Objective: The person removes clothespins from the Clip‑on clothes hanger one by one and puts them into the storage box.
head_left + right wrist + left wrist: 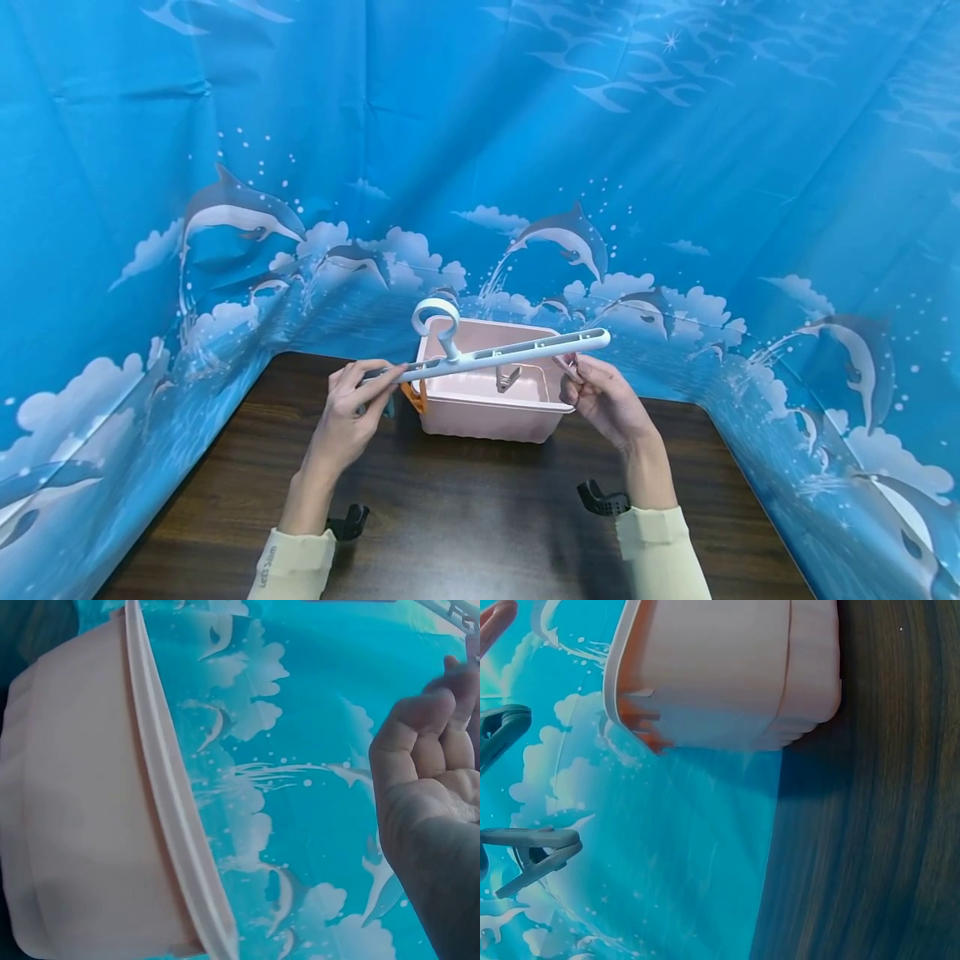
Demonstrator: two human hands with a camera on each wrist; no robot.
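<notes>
My left hand (348, 408) grips the left end of a pale blue clothes hanger (517, 352), held tilted in front of and above a pink plastic basket (487, 421). The hanger's round hook (435, 308) points up. An orange clothespin (414, 397) hangs beneath the bar beside my left fingers, with a teal clothespin partly hidden behind them. The left wrist view shows a greyish clothespin (536, 851) and a dark green one (502, 731). My right hand (611, 400) pinches a pink clothespin (567, 367) at the basket's right rim, below the hanger's right part.
Inside the basket lies a greyish-pink clothespin (507, 379). The basket stands near the back of a dark wooden table (465, 517). A blue curtain (420, 150) printed with dolphins surrounds the table at the back and sides.
</notes>
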